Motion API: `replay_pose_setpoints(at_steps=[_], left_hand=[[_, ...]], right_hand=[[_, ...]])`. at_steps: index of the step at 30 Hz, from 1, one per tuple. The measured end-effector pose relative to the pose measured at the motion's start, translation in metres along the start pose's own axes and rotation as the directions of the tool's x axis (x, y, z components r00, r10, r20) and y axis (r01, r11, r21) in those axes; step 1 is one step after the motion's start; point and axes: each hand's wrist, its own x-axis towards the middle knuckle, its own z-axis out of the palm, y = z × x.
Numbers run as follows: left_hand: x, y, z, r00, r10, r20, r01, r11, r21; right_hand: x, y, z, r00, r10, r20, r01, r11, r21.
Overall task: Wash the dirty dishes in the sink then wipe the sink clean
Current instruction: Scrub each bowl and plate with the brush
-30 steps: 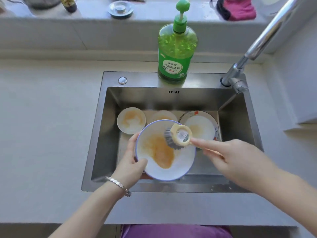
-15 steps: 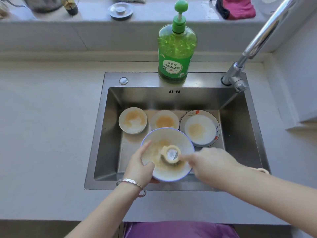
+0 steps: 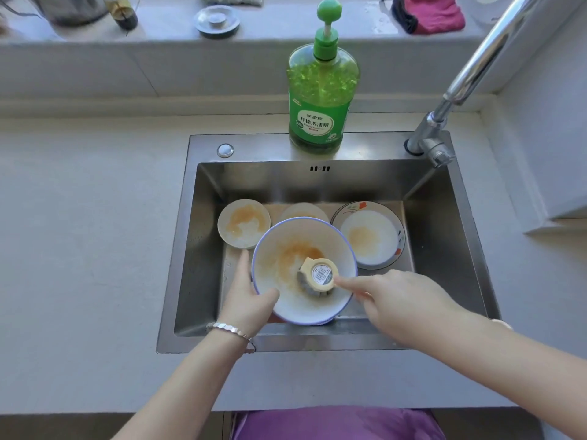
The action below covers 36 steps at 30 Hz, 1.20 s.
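My bowl [image 3: 286, 300] was white, blue-rimmed, smeared orange; the soap bottle [image 3: 320, 100] was green; the far plate [image 3: 381, 230] carried orange flowers.

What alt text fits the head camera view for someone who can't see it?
A person's left hand holds an orange-stained, blue-rimmed bowl in a steel sink while the right hand presses a round brush into it. Three more stained dishes lie behind; a green soap bottle stands on the sink's ledge.

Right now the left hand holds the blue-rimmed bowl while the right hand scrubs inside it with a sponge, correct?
Not a sponge: the head view shows a round-headed brush. The left hand does hold the blue-rimmed bowl while the right hand scrubs inside it.
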Motion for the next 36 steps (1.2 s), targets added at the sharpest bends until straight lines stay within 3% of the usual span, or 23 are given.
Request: replay_pose_setpoints(at_steps=[2, 5, 8, 12, 16, 18, 21, 25, 30, 33, 36], left_hand=[[-0.003, 0.002, -0.001, 0.994, -0.099, 0.056, 0.104, 0.989, -0.103], [-0.009, 0.005, 0.003, 0.988, -0.090, 0.127, 0.107, 0.985, -0.139], [-0.015, 0.007, 0.009, 0.977, -0.030, 0.212, 0.050, 0.995, -0.091], [-0.016, 0.007, -0.001, 0.973, -0.096, 0.212, 0.123, 0.985, -0.118], [-0.021, 0.010, -0.002, 0.965, -0.093, 0.246, 0.108, 0.993, -0.048], [-0.025, 0.009, 0.004, 0.952, -0.119, 0.282, 0.140, 0.988, -0.057], [-0.021, 0.006, -0.001, 0.954, -0.160, 0.255, 0.205, 0.965, -0.161], [-0.021, 0.008, -0.001, 0.970, -0.104, 0.220, 0.134, 0.983, -0.128], [-0.019, 0.007, 0.000, 0.965, -0.148, 0.217, 0.194, 0.960, -0.204], [-0.019, 0.007, -0.001, 0.974, -0.111, 0.200, 0.145, 0.975, -0.167], [-0.021, 0.007, 0.001, 0.968, -0.113, 0.222, 0.147, 0.979, -0.143]], right_hand=[[-0.005, 0.002, -0.001, 1.000, 0.019, 0.007, -0.019, 1.000, -0.018], [-0.012, -0.003, 0.004, 0.997, -0.036, 0.065, 0.037, 0.999, -0.013], [-0.001, -0.020, 0.009, 0.991, -0.109, 0.076, 0.108, 0.994, 0.018], [0.012, -0.003, 0.001, 0.998, 0.027, 0.064, -0.023, 0.998, -0.064], [-0.016, -0.025, 0.019, 0.978, -0.142, 0.151, 0.124, 0.984, 0.125], [-0.003, -0.028, 0.018, 0.988, -0.114, 0.100, 0.105, 0.991, 0.087], [0.010, -0.006, 0.009, 0.996, 0.017, 0.089, -0.015, 1.000, -0.025], [-0.013, -0.027, 0.022, 0.980, -0.147, 0.133, 0.122, 0.976, 0.178], [0.008, -0.006, 0.018, 0.996, 0.017, 0.087, -0.023, 0.997, 0.070], [-0.011, -0.025, 0.028, 0.984, -0.109, 0.140, 0.068, 0.961, 0.268], [0.005, -0.013, 0.022, 0.993, -0.012, 0.119, -0.017, 0.971, 0.240]])
